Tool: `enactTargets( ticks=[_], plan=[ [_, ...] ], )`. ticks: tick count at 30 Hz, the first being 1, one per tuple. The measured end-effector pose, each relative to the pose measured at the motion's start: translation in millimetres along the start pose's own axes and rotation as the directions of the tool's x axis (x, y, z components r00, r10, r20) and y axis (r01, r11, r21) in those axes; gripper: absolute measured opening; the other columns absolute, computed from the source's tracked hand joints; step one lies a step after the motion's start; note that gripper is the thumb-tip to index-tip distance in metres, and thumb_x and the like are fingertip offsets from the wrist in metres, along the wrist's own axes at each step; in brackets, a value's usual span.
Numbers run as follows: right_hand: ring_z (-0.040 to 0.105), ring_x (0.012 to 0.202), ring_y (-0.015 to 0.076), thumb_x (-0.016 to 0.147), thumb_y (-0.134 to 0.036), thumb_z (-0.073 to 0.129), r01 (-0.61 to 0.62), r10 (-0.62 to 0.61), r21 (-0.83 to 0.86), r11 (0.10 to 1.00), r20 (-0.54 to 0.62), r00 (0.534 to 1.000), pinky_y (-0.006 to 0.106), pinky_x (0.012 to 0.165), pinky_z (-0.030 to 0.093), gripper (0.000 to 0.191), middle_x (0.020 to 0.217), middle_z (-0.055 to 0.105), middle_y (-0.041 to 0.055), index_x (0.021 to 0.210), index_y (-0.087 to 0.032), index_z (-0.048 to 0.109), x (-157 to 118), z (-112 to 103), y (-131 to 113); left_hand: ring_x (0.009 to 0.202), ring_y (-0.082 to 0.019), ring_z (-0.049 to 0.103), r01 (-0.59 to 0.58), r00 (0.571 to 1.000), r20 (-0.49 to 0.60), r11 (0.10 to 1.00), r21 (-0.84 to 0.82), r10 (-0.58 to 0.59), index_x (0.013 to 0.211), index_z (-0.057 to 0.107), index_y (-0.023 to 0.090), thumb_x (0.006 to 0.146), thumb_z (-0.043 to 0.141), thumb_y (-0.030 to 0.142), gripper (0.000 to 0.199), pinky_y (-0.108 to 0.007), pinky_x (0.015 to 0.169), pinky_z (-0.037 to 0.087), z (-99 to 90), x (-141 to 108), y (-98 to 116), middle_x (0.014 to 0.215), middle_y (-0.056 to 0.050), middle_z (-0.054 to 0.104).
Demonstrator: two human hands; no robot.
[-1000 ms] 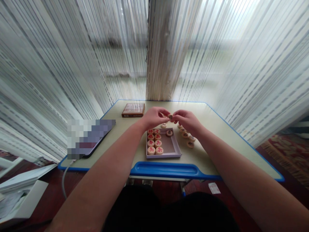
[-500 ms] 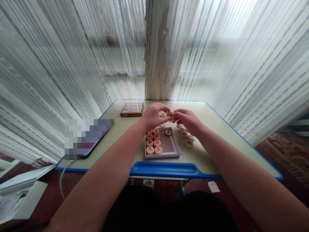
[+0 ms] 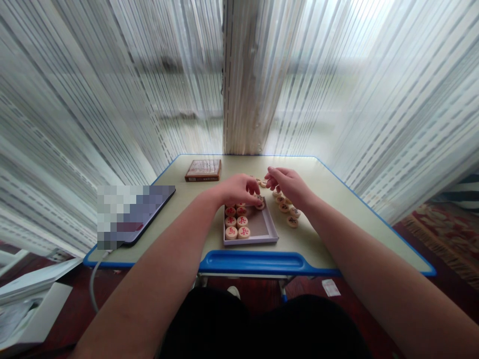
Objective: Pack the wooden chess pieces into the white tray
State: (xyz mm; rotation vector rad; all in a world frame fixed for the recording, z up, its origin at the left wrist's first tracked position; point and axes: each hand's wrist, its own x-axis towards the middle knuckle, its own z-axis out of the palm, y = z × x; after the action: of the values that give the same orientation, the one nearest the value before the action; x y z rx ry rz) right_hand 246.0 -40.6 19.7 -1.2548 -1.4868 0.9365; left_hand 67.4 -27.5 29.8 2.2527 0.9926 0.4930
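Note:
My left hand [image 3: 241,189] is closed on a round wooden xiangqi piece [image 3: 259,199] above the far right part of a shallow white box [image 3: 269,219]. Another piece lies just under it, partly covered. Red-marked xiangqi pieces [image 3: 242,221] stand in two columns along the box's left side, the far ones hidden by my left hand. To the right, my right hand [image 3: 287,182] hovers with fingers loosely apart and nothing visible in them. Dark-marked pieces [image 3: 292,221] lie loose on the table below it, and a few more pieces [image 3: 263,183] sit beyond the box.
The blue-edged table [image 3: 179,219] has a blue groove [image 3: 256,260] along its front. A flat brown box [image 3: 203,170] lies at the back left. A tablet-like device [image 3: 149,217] with a cable [image 3: 93,281] rests at the left edge. Curtains [image 3: 187,75] hang behind.
My left hand has come nearer, carrying the xiangqi piece from between both hands to over the white box. My right hand has let go of it and its fingers have loosened.

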Motion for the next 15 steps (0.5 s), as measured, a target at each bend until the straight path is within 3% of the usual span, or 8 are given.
enactTargets(
  ticks=[15],
  plan=[
    [0.048, 0.049, 0.0087, 0.08, -0.046, 0.054, 0.049, -0.049, -0.081, 0.995, 0.012, 0.999, 0.022, 0.049, 0.039, 0.034, 0.055, 0.059, 0.0014, 0.068, -0.015, 0.06, 1.1, -0.7, 3.0, 0.069, -0.015, 0.057, -0.076, 0.996, 0.043, 0.997, 0.01, 0.075, 0.081, 0.069, 0.016, 0.058, 0.072, 0.041, 0.035, -0.024, 0.059, 0.04, 5.1, 1.3, -5.7, 0.074, -0.002, 0.064]
  ],
)
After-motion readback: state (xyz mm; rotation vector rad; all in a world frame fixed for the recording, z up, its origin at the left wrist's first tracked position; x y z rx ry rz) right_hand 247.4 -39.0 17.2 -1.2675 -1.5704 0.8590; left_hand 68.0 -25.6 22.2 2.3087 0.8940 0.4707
